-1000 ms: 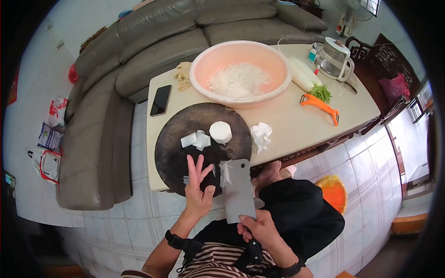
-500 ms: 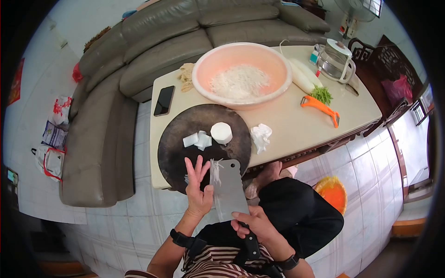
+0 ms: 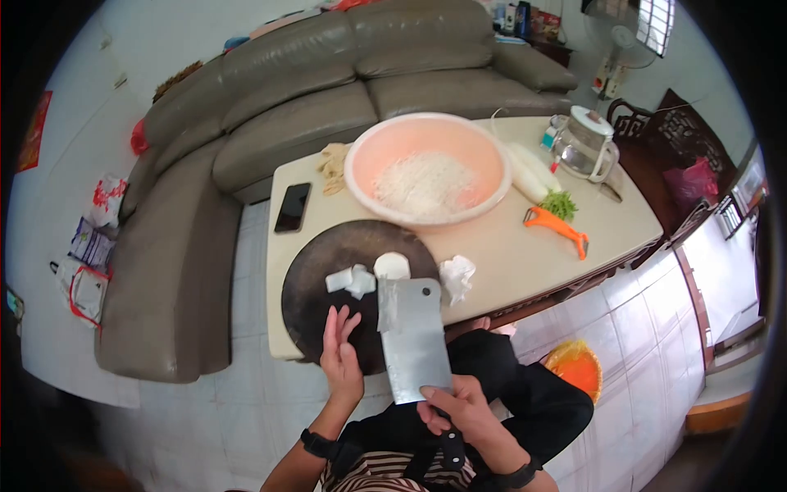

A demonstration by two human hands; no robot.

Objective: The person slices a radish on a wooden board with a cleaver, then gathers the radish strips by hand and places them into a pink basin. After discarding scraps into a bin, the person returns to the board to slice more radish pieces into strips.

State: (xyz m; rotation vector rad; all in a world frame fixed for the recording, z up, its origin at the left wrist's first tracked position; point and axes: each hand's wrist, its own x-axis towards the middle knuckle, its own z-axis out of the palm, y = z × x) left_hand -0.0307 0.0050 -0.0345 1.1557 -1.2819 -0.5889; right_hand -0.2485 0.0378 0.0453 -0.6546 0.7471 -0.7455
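My right hand grips the black handle of a cleaver, whose wide blade lies over the near right part of the round dark chopping board. Pale shreds cling to the blade's left edge. My left hand is just left of the blade, over the board's near edge, fingers stretched out and holding nothing. Beyond the blade a white round chunk rests on the board, with thin white slices left of it. A pink basin behind the board holds white shreds.
On the table are a phone, beige cloth, crumpled tissue, orange peeler, white radish, greens and a glass jug. An orange basket stands on the floor; a grey sofa lies behind.
The view has tilted up, so the table sits lower. The cleaver blade now reaches the round chunk and partly covers its near side. My left hand's fingers are closer together.
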